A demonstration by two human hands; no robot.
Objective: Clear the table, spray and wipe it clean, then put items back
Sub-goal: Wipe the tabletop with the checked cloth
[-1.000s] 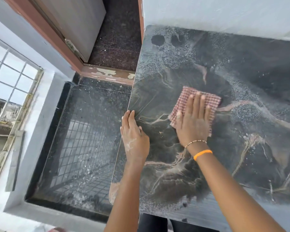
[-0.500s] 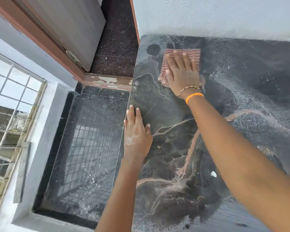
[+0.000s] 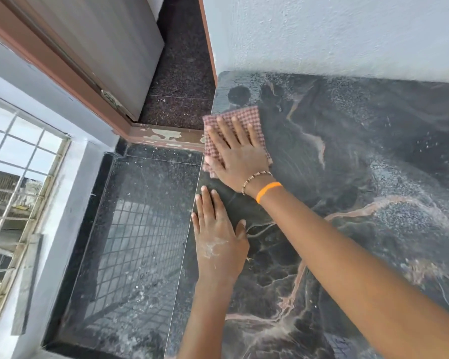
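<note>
Checked cloth (image 3: pixel 233 125) on dark marble bench (image 3: pixel 347 177).
Red-and-white, folded flat at left edge near far corner; surface streaked wet.

The right hand (image 3: pixel 240 155), flat on the red-and-white checked cloth (image 3: pixel 233 136), now presses it at the left edge of the dark marbled table top (image 3: pixel 373 177), nearer than the far-left corner it reached half a second ago.

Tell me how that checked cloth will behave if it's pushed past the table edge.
The checked cloth looks thin and floppy; its corner already overhangs the table edge, so it would likely droop. Probably light, it stays only because the right hand presses it flat.
</note>
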